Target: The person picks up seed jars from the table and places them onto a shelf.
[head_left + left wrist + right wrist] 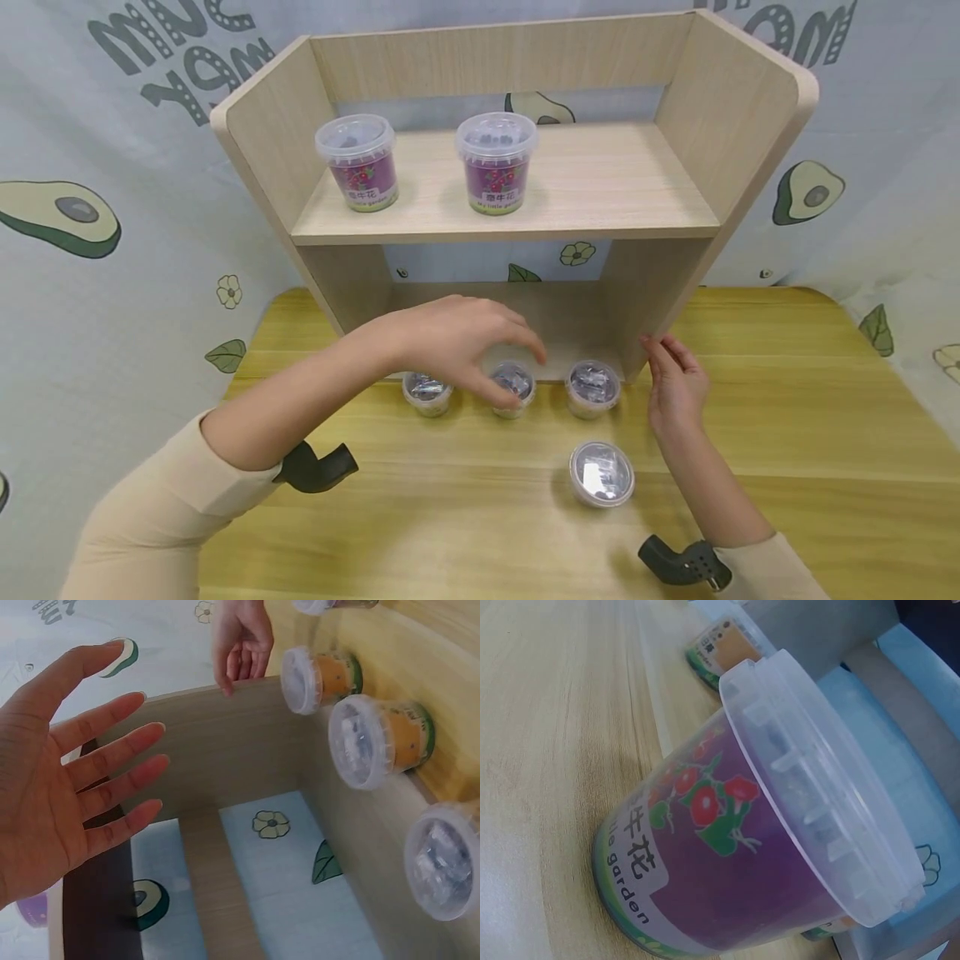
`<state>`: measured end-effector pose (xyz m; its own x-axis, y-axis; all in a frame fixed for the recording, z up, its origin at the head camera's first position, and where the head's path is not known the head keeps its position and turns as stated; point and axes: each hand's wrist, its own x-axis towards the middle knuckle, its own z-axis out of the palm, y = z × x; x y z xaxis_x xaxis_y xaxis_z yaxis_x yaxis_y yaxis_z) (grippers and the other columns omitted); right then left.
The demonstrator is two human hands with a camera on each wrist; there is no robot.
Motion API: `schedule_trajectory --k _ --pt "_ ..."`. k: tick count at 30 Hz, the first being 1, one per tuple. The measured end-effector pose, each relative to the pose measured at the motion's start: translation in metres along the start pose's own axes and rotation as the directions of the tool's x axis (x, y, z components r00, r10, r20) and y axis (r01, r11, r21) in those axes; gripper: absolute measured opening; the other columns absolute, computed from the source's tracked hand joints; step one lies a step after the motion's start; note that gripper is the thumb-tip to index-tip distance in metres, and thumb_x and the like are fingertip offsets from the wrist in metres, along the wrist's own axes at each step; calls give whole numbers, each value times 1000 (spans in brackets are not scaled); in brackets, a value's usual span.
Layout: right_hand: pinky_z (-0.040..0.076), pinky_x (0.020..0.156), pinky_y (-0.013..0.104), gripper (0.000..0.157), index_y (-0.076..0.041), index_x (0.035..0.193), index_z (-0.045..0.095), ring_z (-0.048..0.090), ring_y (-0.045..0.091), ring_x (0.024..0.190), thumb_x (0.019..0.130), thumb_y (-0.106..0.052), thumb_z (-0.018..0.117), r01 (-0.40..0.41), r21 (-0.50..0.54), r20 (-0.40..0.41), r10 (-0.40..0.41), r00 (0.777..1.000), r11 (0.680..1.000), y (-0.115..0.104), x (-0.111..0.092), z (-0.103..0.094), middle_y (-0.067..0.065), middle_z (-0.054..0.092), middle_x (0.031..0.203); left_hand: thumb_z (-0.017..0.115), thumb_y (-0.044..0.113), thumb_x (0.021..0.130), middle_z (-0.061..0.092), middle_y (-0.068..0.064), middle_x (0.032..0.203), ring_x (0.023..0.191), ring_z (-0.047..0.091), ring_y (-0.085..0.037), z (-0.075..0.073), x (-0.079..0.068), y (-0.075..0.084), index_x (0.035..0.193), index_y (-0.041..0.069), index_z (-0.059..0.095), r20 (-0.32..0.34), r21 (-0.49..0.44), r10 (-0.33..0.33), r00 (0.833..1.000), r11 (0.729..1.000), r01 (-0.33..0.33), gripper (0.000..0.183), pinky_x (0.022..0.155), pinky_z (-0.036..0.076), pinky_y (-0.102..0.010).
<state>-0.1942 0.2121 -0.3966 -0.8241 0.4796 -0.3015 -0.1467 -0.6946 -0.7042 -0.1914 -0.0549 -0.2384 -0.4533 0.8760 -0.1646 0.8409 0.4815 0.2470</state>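
My left hand (480, 342) hovers before the lower opening of a wooden shelf (510, 235), with fingers spread and nothing held. Partly behind its thumb in the head view is the middle lidded cup (514, 385). Another lidded cup (427, 392) stands left of it and one more cup (592, 388) right; their labels look orange in the left wrist view. My right hand (678, 392) touches the front edge of the shelf's right panel with its fingertips, fingers loosely bent. Left of the right forearm stands a purple-labelled cup (735, 832) with a clear lid.
On the upper board stand two purple-labelled cups, a left cup (360, 167) and a middle cup (497, 167). The shelf sits on a yellow wooden table (450, 517). A cloth printed with avocados (150, 333) hangs behind.
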Motion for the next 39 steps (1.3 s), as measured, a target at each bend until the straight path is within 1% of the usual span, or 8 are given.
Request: schedule_trajectory --k 6,12,17,21,26,31,34,39 --pt "51 74 19 15 0 76 65 62 13 77 71 14 70 6 1 -1 -6 1000 1000 0 0 0 6 60 84 65 44 80 58 9 119 110 53 -10 20 5 -1 119 25 60 28 -7 23 999 1000 -23 44 89 46 -31" --pt "51 73 19 15 0 76 65 63 13 75 71 14 69 8 6 1 -8 1000 1000 0 0 0 6 60 82 65 45 80 55 9 125 116 50 -11 43 12 0 121 27 59 86 -13 1 996 1000 1 46 86 47 -33" --pt "51 73 18 15 0 76 65 63 13 76 71 14 69 0 -1 -2 0 1000 1000 -1 0 0 6 60 83 66 43 79 58 9 121 113 52 -12 57 15 0 120 25 60 101 -16 22 995 1000 -20 45 86 47 -32" --pt "51 75 18 15 0 78 65 62 13 78 71 13 70 -2 -19 -2 2 1000 1000 -1 -1 -1 6 60 85 67 43 79 59 9 118 109 53 -11 64 18 -2 118 24 61 99 -10 42 994 999 -41 44 85 47 -31" --pt "50 76 18 16 0 79 65 62 13 80 71 13 70 -8 -24 -1 8 1000 1000 -2 -1 -1 6 59 88 68 43 78 60 8 115 106 54 -8 69 20 -3 117 24 62 95 -12 55 994 998 -55 44 83 47 -28" --pt "51 75 18 16 0 79 65 62 13 79 72 13 69 -6 -18 0 6 1000 1000 -2 -1 0 7 60 87 68 44 78 60 9 111 102 54 -7 74 24 -1 117 25 62 84 -5 78 993 997 -78 44 82 45 -24" --pt "51 75 18 16 0 79 65 62 14 78 71 14 69 -1 -15 -2 1 1000 1000 -2 -1 0 7 60 86 68 45 78 61 10 111 103 54 -7 77 27 1 118 26 62 84 -1 84 993 996 -84 44 82 46 -23" --pt "51 76 19 16 1 80 66 62 14 79 71 14 69 3 -9 -1 -3 1000 1000 -2 -1 -1 7 59 87 68 43 78 59 11 117 108 54 -7 81 33 4 120 27 60 86 -22 98 991 995 -96 45 87 45 -25"
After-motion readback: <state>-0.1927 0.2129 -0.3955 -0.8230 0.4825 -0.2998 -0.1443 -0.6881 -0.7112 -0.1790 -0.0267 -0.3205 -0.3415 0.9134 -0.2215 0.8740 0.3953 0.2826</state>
